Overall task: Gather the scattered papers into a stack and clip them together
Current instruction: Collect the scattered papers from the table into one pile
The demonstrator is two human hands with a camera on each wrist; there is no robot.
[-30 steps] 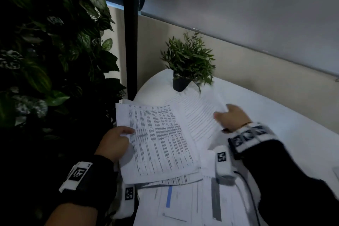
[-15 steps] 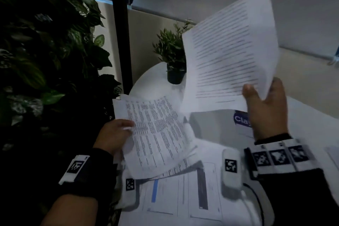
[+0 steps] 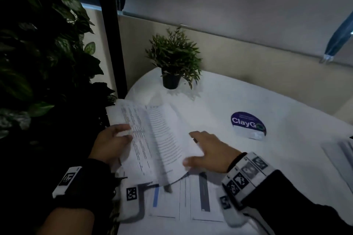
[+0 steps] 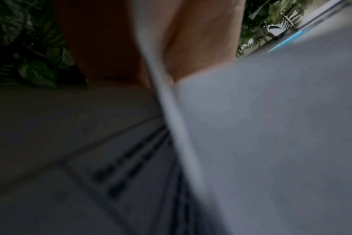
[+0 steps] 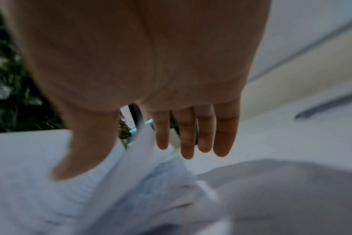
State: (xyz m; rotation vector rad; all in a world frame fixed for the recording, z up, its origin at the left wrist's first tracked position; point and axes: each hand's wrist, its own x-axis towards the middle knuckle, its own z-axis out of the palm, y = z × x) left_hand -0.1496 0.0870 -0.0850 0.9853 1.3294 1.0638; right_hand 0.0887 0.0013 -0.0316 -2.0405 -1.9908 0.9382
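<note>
White paper stack (image 3: 152,139), left hand (image 3: 108,143) pinching, right hand (image 3: 210,150) flat, one potted plant (image 3: 172,59)

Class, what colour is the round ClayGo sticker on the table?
Dark purple with white lettering; the head view shows it best.

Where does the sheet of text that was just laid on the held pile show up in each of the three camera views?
Head: the text sheet lies centre, on the pile the left hand holds; the right hand is at its right edge.
Left wrist: probably the blurred pale sheet filling the right side.
Right wrist: white paper below the fingers.
Shared landmark: the leafy plant wall.
</note>
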